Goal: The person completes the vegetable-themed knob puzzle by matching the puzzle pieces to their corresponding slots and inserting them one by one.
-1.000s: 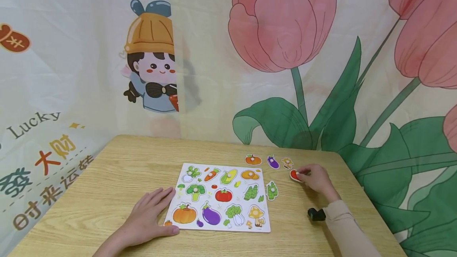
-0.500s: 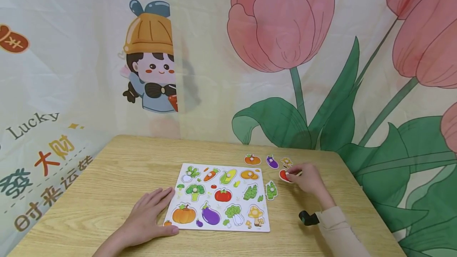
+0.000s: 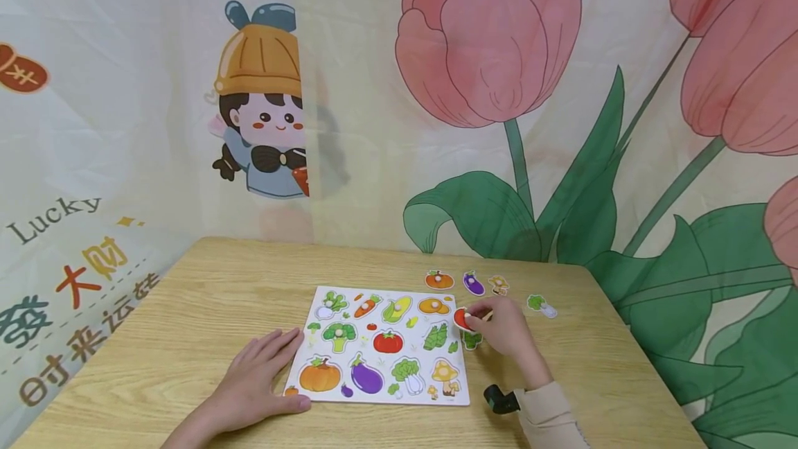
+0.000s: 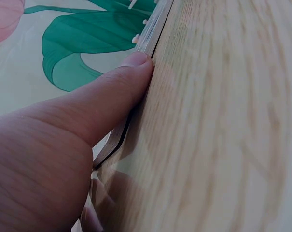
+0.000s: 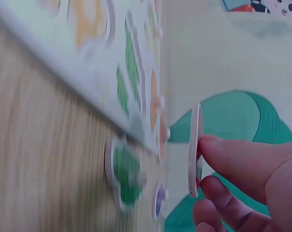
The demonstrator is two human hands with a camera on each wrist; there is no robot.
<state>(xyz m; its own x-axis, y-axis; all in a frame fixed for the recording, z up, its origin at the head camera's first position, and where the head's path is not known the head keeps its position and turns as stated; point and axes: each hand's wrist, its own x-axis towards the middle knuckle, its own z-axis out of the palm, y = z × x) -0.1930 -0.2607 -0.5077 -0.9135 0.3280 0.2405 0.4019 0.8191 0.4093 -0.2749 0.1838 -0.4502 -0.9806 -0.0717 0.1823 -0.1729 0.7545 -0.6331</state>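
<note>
My right hand (image 3: 501, 330) pinches a red tomato puzzle piece (image 3: 461, 317) over the right edge of the white vegetable puzzle board (image 3: 414, 347). In the right wrist view the tomato piece (image 5: 194, 150) stands edge-on, raised above the table, between thumb and fingers. Below it lies a green leafy piece (image 5: 128, 176) with a knob, beside the board; my hand partly hides it in the head view. My left hand (image 3: 258, 376) rests at the board's near left corner, fingers straight along the side. In the left wrist view its thumb (image 4: 112, 94) lies against the board's edge.
A pumpkin piece (image 3: 439, 280), an eggplant piece (image 3: 474, 283) and a mushroom piece (image 3: 498, 285) lie behind the board. A bok choy piece (image 3: 542, 305) lies farther right. Knobbed pieces such as the broccoli (image 3: 339, 335) sit in the board. A printed curtain (image 3: 361, 123) hangs behind the table.
My right hand has carried the tomato piece left, from beside the mushroom piece to the board's right edge, uncovering the bok choy piece. My left hand has stayed at the board.
</note>
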